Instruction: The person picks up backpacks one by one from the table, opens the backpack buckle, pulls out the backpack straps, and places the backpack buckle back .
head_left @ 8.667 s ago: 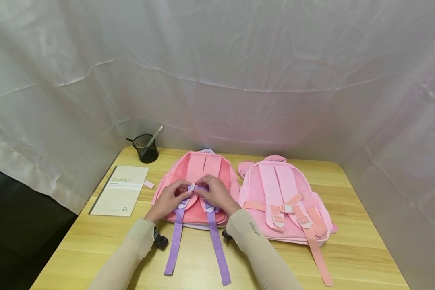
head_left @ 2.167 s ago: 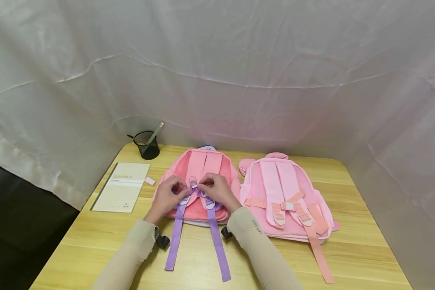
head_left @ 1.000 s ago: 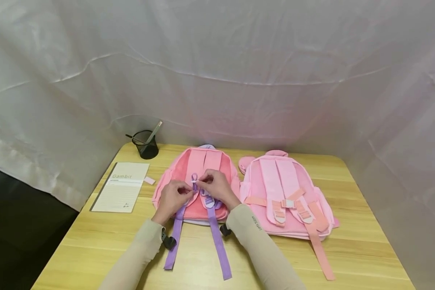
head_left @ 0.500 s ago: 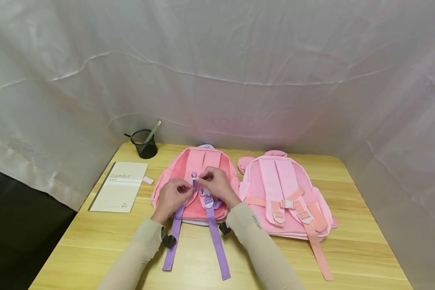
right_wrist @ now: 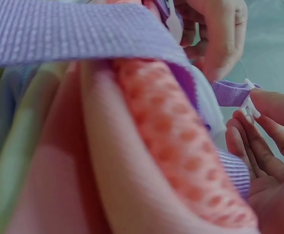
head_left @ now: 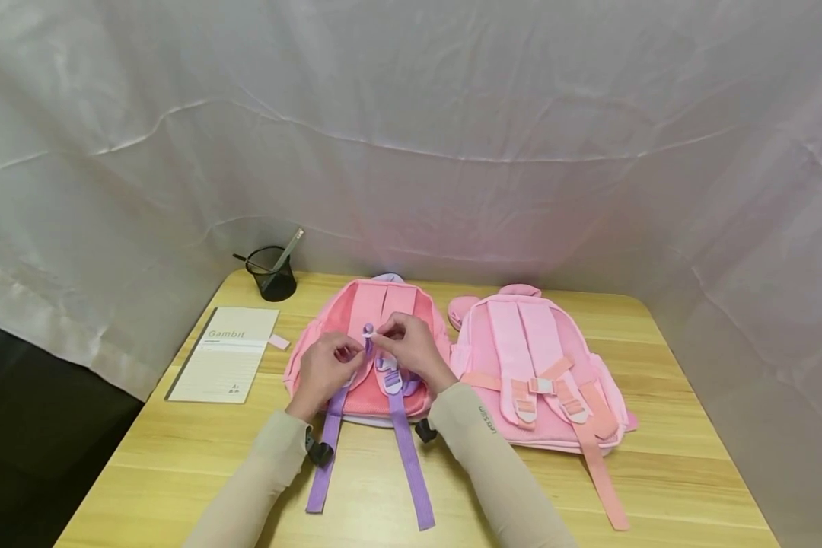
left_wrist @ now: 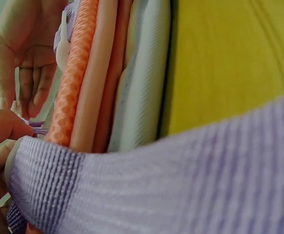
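Observation:
A coral-pink backpack (head_left: pixel 342 316) lies back side up on the table, its two purple strap tails (head_left: pixel 406 464) hanging toward the person. Above its middle, my right hand (head_left: pixel 411 350) pinches a small white strap buckle (head_left: pixel 368 335) between thumb and finger. A thin purple strap (right_wrist: pixel 231 93) runs through that buckle, a short loop standing above it. My left hand (head_left: pixel 325 373) pinches the same strap just below the buckle. White adjusters sit at the shoulder strap ends; the right one (head_left: pixel 393 382) shows, while the left is mostly behind my left hand.
On the right lies a light pink backpack (head_left: pixel 493 342) with orange straps and a fastened white clip (head_left: pixel 542 386). A notebook (head_left: pixel 222 358), a small pink tag (head_left: pixel 278 342) and a black mesh pen cup (head_left: pixel 274 278) are on the left. Grey curtain (head_left: pixel 411 152) surrounds the table.
Earlier the strap and buckle lay crosswise between both hands; now the strap stands upright. In the last second the loop above the buckle has become shorter and the buckle has moved slightly up.

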`<state>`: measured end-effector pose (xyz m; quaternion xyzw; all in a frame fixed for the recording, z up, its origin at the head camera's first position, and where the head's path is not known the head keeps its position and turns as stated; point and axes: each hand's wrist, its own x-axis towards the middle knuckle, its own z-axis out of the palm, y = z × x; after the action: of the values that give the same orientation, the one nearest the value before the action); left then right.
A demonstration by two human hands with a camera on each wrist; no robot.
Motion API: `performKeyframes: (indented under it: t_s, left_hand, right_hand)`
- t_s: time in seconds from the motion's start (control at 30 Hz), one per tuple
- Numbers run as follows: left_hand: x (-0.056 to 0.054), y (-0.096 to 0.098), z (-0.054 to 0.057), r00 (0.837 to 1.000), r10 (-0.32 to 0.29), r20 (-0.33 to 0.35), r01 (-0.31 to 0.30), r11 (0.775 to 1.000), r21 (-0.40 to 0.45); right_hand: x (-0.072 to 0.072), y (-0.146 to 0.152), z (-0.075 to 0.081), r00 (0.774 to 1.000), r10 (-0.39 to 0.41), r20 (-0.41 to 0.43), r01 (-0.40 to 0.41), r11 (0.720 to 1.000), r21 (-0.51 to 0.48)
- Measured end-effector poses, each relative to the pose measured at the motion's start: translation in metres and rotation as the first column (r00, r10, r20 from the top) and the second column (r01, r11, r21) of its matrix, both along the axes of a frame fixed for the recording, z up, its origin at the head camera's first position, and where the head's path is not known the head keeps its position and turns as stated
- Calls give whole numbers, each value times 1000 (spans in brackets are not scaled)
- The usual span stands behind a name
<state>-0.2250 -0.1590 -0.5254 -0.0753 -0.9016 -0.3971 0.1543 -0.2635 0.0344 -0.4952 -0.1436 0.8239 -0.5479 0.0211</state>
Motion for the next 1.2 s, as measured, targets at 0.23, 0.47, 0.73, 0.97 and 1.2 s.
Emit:
performKeyframes:
  t_s: [0.23, 0.47, 0.73, 0.97, 1.2]
  left_hand:
    - [0, 3, -1, 1000, 2, 1, -2, 1000, -10]
    - [-3, 5, 0, 998, 14, -59, -15, 1000, -21]
    - [-1, 5, 1, 999, 3, -36, -4, 1000, -16]
    - [-2, 5, -3, 998, -9, -62, 8, 1000, -19]
    - [-1, 4, -3, 998, -8, -57, 7, 1000, -21]
  right_hand:
    - [0, 3, 5, 1000, -6, -7, 6, 1000, -18]
    - [2, 3, 6, 1000, -16, 4, 16, 1000, -3]
    - [2, 3, 9, 1000, -26, -8, 26, 1000, -18]
    - [0, 4, 8, 999, -26, -28, 25, 999, -28]
    - [0, 5, 8, 1000, -14, -23, 13, 999, -40]
